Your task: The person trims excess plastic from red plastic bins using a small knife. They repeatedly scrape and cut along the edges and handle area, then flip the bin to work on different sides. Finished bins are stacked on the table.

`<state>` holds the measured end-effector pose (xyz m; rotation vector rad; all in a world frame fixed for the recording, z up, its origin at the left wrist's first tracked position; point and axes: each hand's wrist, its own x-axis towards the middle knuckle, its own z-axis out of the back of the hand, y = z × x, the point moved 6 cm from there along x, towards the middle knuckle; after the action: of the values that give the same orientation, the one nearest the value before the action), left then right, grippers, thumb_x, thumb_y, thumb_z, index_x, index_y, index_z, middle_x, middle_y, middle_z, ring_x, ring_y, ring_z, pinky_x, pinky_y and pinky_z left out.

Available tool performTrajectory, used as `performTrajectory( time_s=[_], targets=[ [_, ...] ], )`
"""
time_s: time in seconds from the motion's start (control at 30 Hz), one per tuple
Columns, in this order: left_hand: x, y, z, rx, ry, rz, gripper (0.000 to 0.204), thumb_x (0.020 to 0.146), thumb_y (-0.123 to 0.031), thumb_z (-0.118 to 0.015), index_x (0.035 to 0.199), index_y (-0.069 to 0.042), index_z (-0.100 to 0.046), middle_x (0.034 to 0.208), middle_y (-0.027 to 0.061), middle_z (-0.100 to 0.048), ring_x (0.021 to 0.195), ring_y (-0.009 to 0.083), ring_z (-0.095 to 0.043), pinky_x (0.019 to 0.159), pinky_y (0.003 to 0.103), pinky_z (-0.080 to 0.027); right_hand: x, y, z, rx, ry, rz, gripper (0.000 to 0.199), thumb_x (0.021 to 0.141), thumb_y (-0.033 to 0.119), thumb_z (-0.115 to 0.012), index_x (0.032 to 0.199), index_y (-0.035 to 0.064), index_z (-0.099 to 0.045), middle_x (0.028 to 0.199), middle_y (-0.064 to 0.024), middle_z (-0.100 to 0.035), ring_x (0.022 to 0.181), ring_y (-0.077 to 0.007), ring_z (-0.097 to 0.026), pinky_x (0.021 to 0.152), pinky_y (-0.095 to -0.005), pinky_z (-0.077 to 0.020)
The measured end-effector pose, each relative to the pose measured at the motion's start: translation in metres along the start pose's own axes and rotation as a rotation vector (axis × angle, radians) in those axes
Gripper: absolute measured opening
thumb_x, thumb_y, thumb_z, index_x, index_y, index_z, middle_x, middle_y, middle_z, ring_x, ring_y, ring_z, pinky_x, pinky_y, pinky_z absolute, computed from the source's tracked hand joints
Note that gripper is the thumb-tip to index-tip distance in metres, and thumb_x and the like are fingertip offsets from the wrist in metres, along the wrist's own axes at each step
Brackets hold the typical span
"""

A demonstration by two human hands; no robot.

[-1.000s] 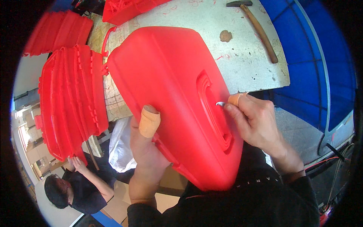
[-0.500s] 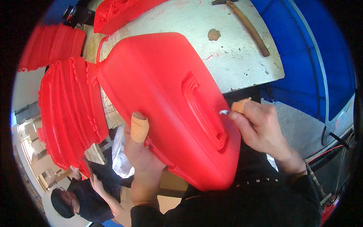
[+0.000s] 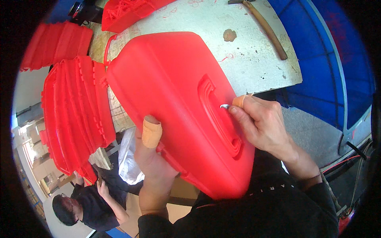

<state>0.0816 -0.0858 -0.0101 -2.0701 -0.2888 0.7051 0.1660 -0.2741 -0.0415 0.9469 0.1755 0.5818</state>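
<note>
A big red moulded plastic container (image 3: pixel 166 87) lies tilted between the bench and my body, a long ridged recess in its upper face. My left hand (image 3: pixel 152 154) grips its left edge, the thumb in tan tape pressed on the face and the other fingers hidden beneath. My right hand (image 3: pixel 264 123), also with a taped finger, is closed on a small blade (image 3: pixel 225 106) with a curved metal tip. That tip is over the recess; whether it touches the plastic I cannot tell. Most of the blade's handle is hidden in the fist.
On the pale workbench (image 3: pixel 190 20) lie a wooden-handled hammer (image 3: pixel 266 29) and a red bin (image 3: pixel 127 16) of scraps. Stacked red mouldings (image 3: pixel 75 103) stand at left. A co-worker (image 3: pixel 91 206) in dark clothes works at lower left. Blue sheeting (image 3: pixel 313 59) hangs at right.
My right hand has moved left and slightly up, bringing the blade's tip from the container's right side to the recess. The left hand keeps its hold; the view has shifted a little.
</note>
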Motion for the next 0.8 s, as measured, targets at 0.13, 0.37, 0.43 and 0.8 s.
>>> performTrajectory(
  time_s=[0.13, 0.37, 0.43, 0.8],
  targets=[
    [-0.001, 0.0, 0.0, -0.008, -0.001, -0.002, 0.045, 0.098, -0.029, -0.065, 0.134, -0.004, -0.055, 0.127, 0.0097, -0.065, 0.112, 0.023, -0.065, 0.1, 0.04, -0.051, -0.013, -0.002, -0.001, 0.073, 0.048, -0.042, 0.007, 0.09, 0.007, -0.067, 0.091, 0.0, -0.066, 0.073, -0.0154, -0.064, 0.062, -0.0299, -0.065, 0.056, -0.0364, -0.0494],
    [0.001, -0.001, 0.003, -0.02, 0.008, -0.026, 0.05, 0.102, -0.033, -0.057, 0.135, 0.005, -0.052, 0.13, 0.0166, -0.063, 0.115, 0.0256, -0.064, 0.103, 0.04, -0.051, -0.034, 0.005, 0.021, 0.142, 0.097, -0.019, 0.004, 0.089, 0.005, -0.068, 0.089, 0.0009, -0.067, 0.074, -0.0143, -0.066, 0.061, -0.0286, -0.066, 0.053, -0.0352, -0.0493],
    [-0.001, -0.002, -0.001, -0.036, 0.058, -0.036, 0.05, 0.102, -0.033, -0.057, 0.135, 0.005, -0.052, 0.129, 0.0162, -0.064, 0.114, 0.0251, -0.064, 0.102, 0.04, -0.051, -0.028, 0.003, 0.022, 0.078, 0.088, -0.019, 0.005, 0.09, 0.006, -0.068, 0.089, 0.0009, -0.067, 0.074, -0.0147, -0.065, 0.06, -0.0285, -0.065, 0.053, -0.0347, -0.0491],
    [-0.004, -0.001, -0.001, 0.052, 0.001, -0.004, 0.047, 0.099, -0.031, -0.062, 0.135, -0.002, -0.054, 0.129, 0.0123, -0.063, 0.113, 0.0239, -0.065, 0.099, 0.041, -0.053, 0.0, 0.008, 0.008, -0.146, -0.024, 0.06, 0.015, 0.092, 0.019, -0.069, 0.087, 0.0049, -0.066, 0.069, -0.0116, -0.065, 0.053, -0.0262, -0.064, 0.047, -0.0352, -0.0494]
  ],
)
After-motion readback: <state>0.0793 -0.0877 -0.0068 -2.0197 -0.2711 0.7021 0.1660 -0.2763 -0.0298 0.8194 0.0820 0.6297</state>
